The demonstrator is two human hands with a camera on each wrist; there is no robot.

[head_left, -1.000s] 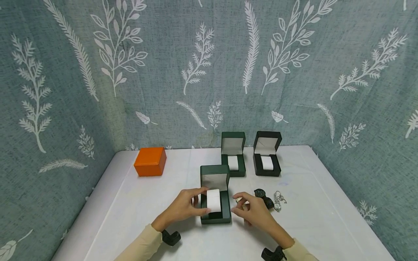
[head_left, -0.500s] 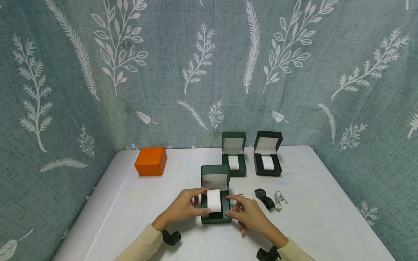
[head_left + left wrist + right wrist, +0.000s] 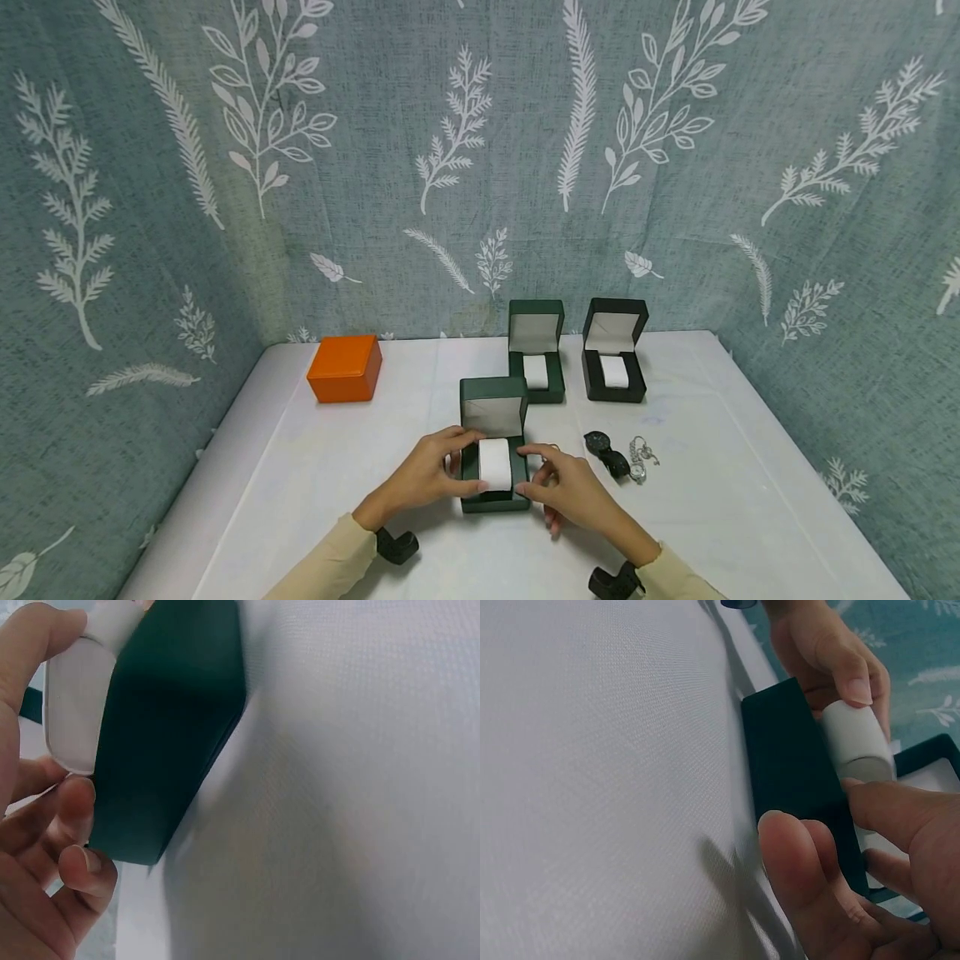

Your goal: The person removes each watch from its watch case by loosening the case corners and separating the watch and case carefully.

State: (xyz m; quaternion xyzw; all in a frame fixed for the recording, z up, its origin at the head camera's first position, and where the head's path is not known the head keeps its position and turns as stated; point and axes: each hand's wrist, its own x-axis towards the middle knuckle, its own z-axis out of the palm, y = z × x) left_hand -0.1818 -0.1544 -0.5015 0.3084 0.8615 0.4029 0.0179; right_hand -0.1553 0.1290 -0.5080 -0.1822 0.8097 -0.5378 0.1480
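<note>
A green watch box (image 3: 495, 506) stands with its lid up in front of me on the table. My left hand (image 3: 427, 471) pinches the white watch cushion (image 3: 495, 464) between thumb and fingers, inside the box's left half. In the left wrist view the cushion's flat end (image 3: 75, 705) shows above the box wall (image 3: 169, 727). At the right rim, the thumb and index finger of my right hand (image 3: 573, 492) hold the box's edge. Its other fingers (image 3: 787, 847) hang curled outside the wall in the right wrist view.
Behind stand another green watch box (image 3: 535, 332) and a black one (image 3: 615, 310), both with lids up and white cushions inside. A closed orange box (image 3: 345, 367) sits at the back left. Right of my right hand lie a black watch (image 3: 606, 452) and a silver watch (image 3: 639, 460).
My right hand has moved left from beside the box onto its right rim. The white cushion has shifted slightly right in my left hand. The box has stayed in place.
</note>
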